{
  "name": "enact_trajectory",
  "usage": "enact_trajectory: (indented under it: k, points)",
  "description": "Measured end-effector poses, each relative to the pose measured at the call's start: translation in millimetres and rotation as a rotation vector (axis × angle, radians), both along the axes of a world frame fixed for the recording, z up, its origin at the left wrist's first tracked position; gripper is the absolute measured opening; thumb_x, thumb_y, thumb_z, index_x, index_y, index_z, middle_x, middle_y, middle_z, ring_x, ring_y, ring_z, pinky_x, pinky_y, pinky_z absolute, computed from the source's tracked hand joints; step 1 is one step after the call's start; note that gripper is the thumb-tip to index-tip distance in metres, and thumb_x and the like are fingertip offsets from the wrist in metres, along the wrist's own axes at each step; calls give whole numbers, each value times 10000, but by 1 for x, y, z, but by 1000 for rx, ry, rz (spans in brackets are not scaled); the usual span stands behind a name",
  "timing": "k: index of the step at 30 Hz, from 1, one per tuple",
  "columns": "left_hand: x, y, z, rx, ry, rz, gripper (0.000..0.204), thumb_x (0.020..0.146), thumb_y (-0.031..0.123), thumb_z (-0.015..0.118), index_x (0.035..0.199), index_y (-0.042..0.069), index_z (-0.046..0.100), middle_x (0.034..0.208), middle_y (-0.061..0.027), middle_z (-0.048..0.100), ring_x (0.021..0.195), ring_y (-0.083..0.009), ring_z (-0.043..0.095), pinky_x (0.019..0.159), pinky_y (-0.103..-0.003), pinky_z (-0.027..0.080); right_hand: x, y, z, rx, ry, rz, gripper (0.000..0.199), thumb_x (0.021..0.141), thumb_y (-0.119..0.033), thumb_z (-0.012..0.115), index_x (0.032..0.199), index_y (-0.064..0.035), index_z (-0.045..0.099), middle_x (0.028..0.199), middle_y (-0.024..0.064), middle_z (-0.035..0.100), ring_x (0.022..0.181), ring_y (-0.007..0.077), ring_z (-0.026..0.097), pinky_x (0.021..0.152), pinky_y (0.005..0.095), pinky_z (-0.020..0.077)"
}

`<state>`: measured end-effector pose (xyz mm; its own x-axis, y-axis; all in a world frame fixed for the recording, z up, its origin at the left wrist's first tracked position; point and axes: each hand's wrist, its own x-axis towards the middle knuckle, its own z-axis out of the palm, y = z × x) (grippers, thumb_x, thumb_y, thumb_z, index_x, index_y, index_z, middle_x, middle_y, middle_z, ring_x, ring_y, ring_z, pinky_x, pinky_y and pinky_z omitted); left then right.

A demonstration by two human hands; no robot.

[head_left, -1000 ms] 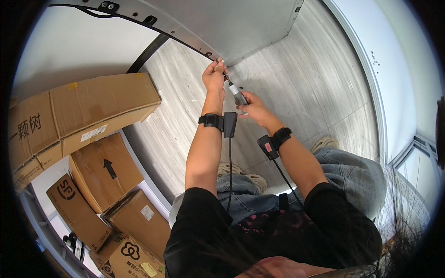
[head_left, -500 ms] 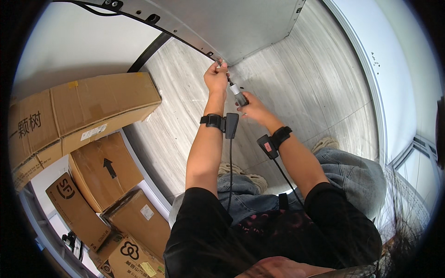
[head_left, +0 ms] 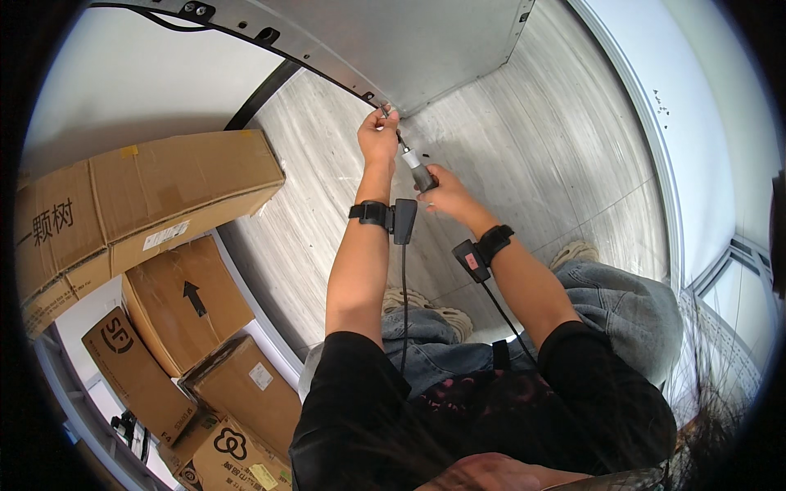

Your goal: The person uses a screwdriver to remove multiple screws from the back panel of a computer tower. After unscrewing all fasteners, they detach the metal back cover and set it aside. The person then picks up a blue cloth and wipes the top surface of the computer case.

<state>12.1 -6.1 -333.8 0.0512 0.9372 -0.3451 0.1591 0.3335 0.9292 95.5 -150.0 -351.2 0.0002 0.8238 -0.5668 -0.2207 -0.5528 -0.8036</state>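
Observation:
My right hand (head_left: 444, 193) is wrapped round the dark grey handle of a screwdriver (head_left: 422, 174) with a pale collar. Its thin shaft runs up and away to the lower edge of a grey metal panel (head_left: 393, 57). My left hand (head_left: 379, 139) is closed near the far end of that shaft, its fingertips pinched around it right at the panel's corner. Whether a screw is also between those fingers is too small to tell. Holes and small brackets line the panel's dark edge.
Cardboard boxes (head_left: 188, 304) are stacked at the left, a long one (head_left: 184, 176) lying nearest the panel. Pale wood-look floor (head_left: 540, 155) spreads under my hands, with a small dark bit (head_left: 426, 155) on it. A white wall (head_left: 704, 164) stands at the right. Cables trail from both wrist straps.
Both hands and the screwdriver have shifted very slightly to the left. My right fingers have closed more tightly round the handle.

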Motion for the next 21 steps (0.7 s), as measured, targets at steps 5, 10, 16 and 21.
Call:
enact_trajectory:
  k: [5,10,16,21]
  points:
    - [7,-5,13,-60,-43,54,200,852,118,644,1046,72,627,706,37,497,579,-72,482,523,-223,443,3,-3,4,67,-111,-19,450,693,-56,684,1093,22,493,910,129,578,639,209,603,546,302,505]
    - [4,-3,14,-57,37,13,203,861,112,628,1060,70,621,704,38,498,595,-79,511,530,-234,461,2,1,12,12,-292,142,480,693,-71,690,1116,6,477,928,132,579,677,207,607,541,306,499]
    - [2,-1,11,-92,-50,15,208,858,91,622,1063,56,612,735,14,544,617,-90,536,536,-238,465,6,-3,14,-23,20,8,522,721,-27,664,1193,-39,442,952,60,580,834,163,580,575,315,512]
    - [4,-1,11,-113,-106,61,200,850,73,627,1048,56,610,745,5,550,620,-96,537,542,-244,467,8,-3,4,4,-11,33,504,718,-30,663,1176,-42,452,950,61,574,820,160,577,565,308,511]
